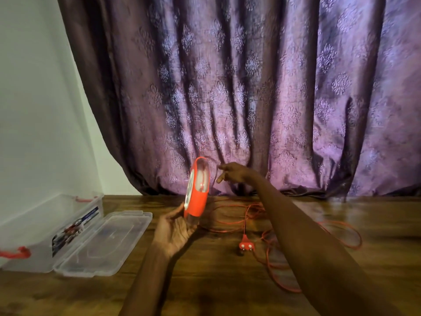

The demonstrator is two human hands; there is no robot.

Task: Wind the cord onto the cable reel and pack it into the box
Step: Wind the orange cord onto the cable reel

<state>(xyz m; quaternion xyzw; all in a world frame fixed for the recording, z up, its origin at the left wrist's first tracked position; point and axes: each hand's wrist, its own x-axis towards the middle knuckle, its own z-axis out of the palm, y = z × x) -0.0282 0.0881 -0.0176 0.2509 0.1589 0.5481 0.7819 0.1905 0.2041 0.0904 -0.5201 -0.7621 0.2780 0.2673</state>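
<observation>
I am seeing the box (34, 236) sitting left on the table (205, 281), its lid (104, 242) lying beside it, the cord (284, 236) sprawling right of the reel (197, 190).

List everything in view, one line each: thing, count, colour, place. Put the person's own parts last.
Round plastic cable reel: one, orange with clear and white faces, held upright on edge above the table.
Thin cord: one, orange, loose loops across the table right of the reel.
Two-pin plug: one, orange, on the table in front of the loops.
Clear plastic box: one, transparent with red latches and a printed label, open, far left.
Clear lid: one, transparent, lying beside the box.
Wooden table: one, dark brown.
Patterned curtain: one, purple-brown, behind the table.
Wall: white, left.
Left hand: one, grip on the reel's lower edge.
Right hand: one, beside the reel's top; its grip is blurred.
</observation>
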